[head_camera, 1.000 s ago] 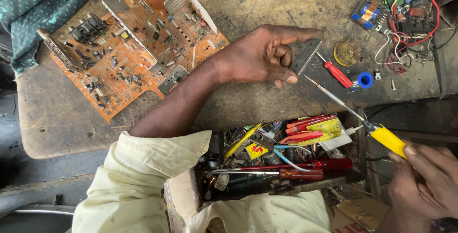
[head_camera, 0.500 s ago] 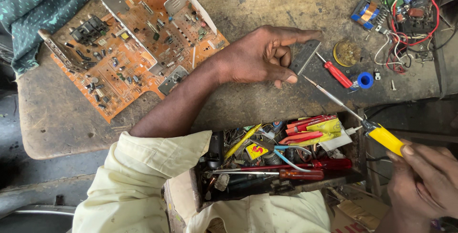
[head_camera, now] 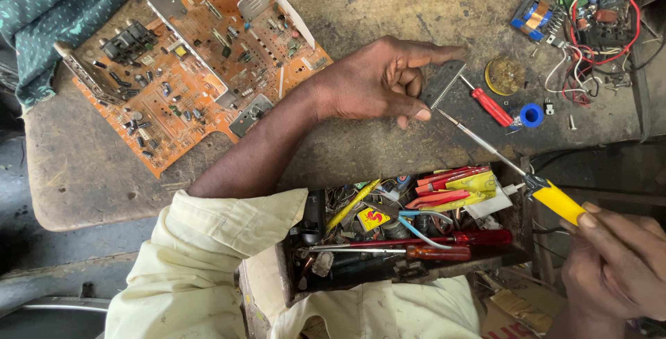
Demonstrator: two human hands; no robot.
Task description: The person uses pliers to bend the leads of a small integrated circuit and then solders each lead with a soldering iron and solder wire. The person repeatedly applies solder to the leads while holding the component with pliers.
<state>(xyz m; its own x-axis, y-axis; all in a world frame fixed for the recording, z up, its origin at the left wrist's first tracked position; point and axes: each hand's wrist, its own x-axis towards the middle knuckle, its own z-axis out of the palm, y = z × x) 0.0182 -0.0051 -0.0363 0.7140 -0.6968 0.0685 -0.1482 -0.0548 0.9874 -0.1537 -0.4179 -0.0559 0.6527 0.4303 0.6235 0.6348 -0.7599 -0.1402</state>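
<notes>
1. I see a big worn brown wooden workbench [head_camera: 388,145] under everything.
2. A large orange circuit board with many small parts [head_camera: 187,68] lies on the bench to the left.
3. An open box full of screwdrivers and coloured tools [head_camera: 409,231] sits at the near edge of the bench.
4. My left hand [head_camera: 378,82] rests on the bench, its pointing finger stretched out and its thumb pressed against a long grey chip with rows of thin metal legs [head_camera: 444,83].
5. My right hand [head_camera: 614,266] is curled around a soldering iron with a yellow handle [head_camera: 517,172], low on the right.
6. The iron's thin metal tip touches the grey chip.
7. A small red-handled screwdriver [head_camera: 489,105] lies just beside the chip.
8. A little blue ring [head_camera: 532,115] lies near the screwdriver.
</notes>
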